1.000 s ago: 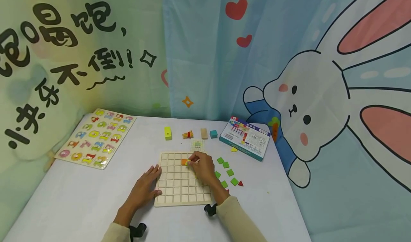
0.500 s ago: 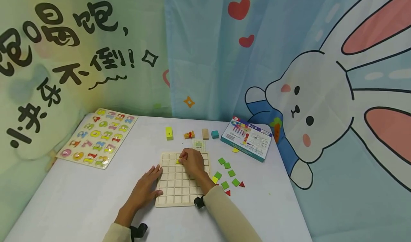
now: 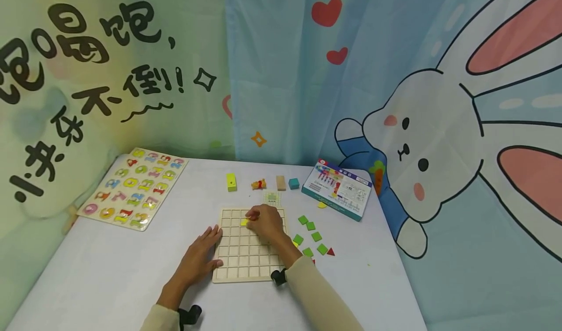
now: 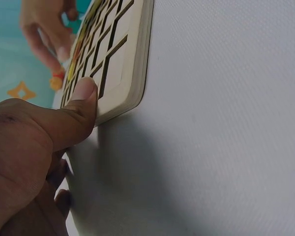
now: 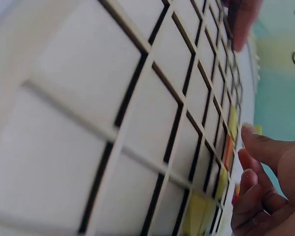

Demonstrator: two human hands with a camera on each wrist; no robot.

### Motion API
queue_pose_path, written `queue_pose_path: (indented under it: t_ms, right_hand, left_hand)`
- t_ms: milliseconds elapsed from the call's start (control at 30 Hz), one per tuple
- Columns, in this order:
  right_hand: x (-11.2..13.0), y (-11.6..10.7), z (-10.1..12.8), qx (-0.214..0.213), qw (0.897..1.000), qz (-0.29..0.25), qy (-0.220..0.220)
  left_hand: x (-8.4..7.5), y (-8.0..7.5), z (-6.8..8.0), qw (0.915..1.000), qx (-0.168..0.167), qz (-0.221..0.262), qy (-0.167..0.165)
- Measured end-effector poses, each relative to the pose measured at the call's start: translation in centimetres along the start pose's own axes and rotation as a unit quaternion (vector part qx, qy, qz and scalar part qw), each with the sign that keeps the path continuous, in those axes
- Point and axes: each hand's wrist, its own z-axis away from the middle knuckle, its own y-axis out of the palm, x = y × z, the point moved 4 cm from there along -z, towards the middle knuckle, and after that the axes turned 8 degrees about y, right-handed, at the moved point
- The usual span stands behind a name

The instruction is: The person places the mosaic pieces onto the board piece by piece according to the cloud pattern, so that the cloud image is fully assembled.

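A pale grid board (image 3: 248,261) with raised lines lies on the white table. My left hand (image 3: 199,254) rests at its left side with fingers straight; in the left wrist view the thumb (image 4: 83,93) presses the board's corner. Near the board's far edge is my right hand (image 3: 266,223), thumb and forefinger apart beside a yellow tile (image 3: 244,222) lying in the grid. The right wrist view shows that yellow tile (image 5: 233,122), an orange tile (image 5: 229,152) beside it and another yellow piece (image 5: 196,214) nearer. The right hand hides part of the tiles from above.
Several green square tiles (image 3: 316,236) and red triangles (image 3: 331,252) lie right of the board. Behind it stand a yellow block (image 3: 231,182), a bear figure (image 3: 258,184), a wooden block (image 3: 281,183) and a teal block (image 3: 293,184). A box (image 3: 337,189) and a number board (image 3: 131,189) flank them.
My right hand moved left over the board with a yellow tile, then its fingertips parted and drew slightly right, leaving the tile in the grid. My left hand stays at the board.
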Motion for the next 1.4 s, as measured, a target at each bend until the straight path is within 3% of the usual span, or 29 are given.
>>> queue_pose_path:
  t_ms: [267,533,700,967,1400]
  right_hand:
    - [-3.2,-4.2,2.4,0.005,0.998,-0.055,0.009]
    - [-7.4,-7.5,5.3,0.027,0.998,-0.003,0.063]
    - [-8.6,-7.4,6.1,0.021,0.997,0.026,0.063]
    - [-8.8,-7.3,6.6,0.018,0.989,0.124,0.072]
    - [-8.9,-7.2,7.3,0.052,0.99,0.103,0.082]
  left_hand:
    - [0.1,-0.2,0.1,0.9998,-0.01,0.004,0.017]
    - [0.2,-0.5,0.1,0.9996,-0.012,0.002,0.024]
    - [0.2,-0.8,0.1,0.9991,-0.023,0.005,0.035]
    - [0.3,-0.1,0.2,0.9987,-0.027,0.005,0.043]
    - [0.0,0.1,0.1,0.9993,-0.021,0.007,0.03]
